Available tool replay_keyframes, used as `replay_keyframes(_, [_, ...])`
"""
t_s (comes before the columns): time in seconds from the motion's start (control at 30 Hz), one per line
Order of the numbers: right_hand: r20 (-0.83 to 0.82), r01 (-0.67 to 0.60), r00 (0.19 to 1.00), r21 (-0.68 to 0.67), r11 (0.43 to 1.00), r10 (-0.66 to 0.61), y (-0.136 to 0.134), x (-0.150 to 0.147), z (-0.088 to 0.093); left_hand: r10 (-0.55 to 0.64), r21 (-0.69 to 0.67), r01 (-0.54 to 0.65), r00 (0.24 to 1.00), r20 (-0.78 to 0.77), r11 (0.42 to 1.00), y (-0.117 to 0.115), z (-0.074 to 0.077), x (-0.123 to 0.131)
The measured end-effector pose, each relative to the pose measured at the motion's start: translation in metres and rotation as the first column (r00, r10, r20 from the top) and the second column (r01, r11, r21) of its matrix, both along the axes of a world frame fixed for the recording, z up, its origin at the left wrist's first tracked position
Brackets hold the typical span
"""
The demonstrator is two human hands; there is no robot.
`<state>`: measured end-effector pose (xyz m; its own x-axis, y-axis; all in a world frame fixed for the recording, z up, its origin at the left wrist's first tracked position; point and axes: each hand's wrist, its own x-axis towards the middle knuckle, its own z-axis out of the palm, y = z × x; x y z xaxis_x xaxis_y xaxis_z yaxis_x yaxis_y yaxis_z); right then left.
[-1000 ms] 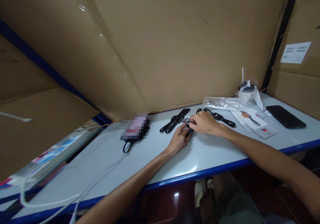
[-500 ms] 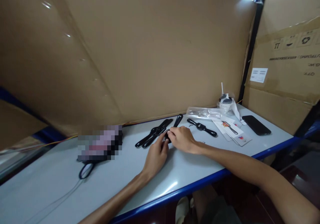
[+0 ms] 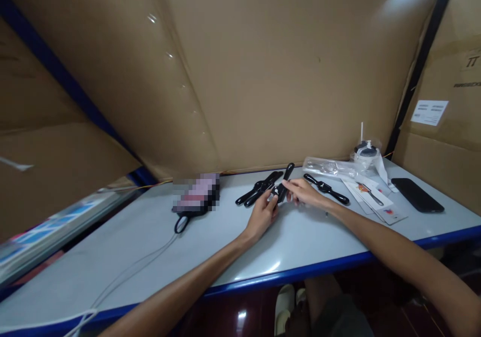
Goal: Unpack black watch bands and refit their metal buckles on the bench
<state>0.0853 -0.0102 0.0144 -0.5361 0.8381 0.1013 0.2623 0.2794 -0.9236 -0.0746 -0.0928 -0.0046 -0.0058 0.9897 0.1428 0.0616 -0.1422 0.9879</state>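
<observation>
Both hands meet over the table on a glossy black two-handled tool (image 3: 288,170), which looks like a spokeshave and is held at a slant with one rounded handle pointing up and away. My left hand (image 3: 261,214) pinches its middle, where a small pale spot shows near the thumb. My right hand (image 3: 302,192) has its fingers closed on it near the base of the upper handle. Fingers hide much of the tool's middle. Just left lie similar black tools (image 3: 254,192), side by side and overlapping. Another black tool (image 3: 326,188) rests right of my right hand.
Right of the hands are printed cards (image 3: 376,204), a clear plastic sleeve (image 3: 326,166), a wrapped cup with a straw (image 3: 365,159) and a black phone (image 3: 417,195). A blurred pouch-like item (image 3: 197,194) with a loop and cord lies left. Cardboard (image 3: 281,76) walls the back.
The view has swung left, so the things on the table appear farther right. My hands have drawn slightly apart on the black tool, showing more of its middle.
</observation>
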Motion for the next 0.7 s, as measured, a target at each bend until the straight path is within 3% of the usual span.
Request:
replay_keyframes(0.2, [-0.049, 0.047, 0.998, 0.048, 0.998, -0.045, -0.012, -0.01, 0.0, -0.048, 0.087, 0.053, 0.997, -0.056, 0.995, 0.0, -0.001, 0.002])
replay_keyframes(0.5, [-0.046, 0.137, 0.99, 0.02, 0.99, -0.136, -0.012, -0.018, -0.01, -0.078, 0.006, 0.078, 0.995, -0.06, 0.997, -0.003, 0.002, 0.002])
replay_keyframes(0.63, [-0.231, 0.167, 0.956, -0.08, 0.983, -0.182, 0.0, -0.009, 0.006, 0.023, 0.002, -0.023, 0.996, -0.086, 1.0, -0.003, 0.001, 0.0])
replay_keyframes(0.7, [-0.392, 0.233, 0.879, -0.147, 0.961, -0.273, 0.013, 0.006, 0.018, 0.068, -0.008, -0.068, 0.996, -0.058, 0.998, -0.003, 0.001, -0.001])
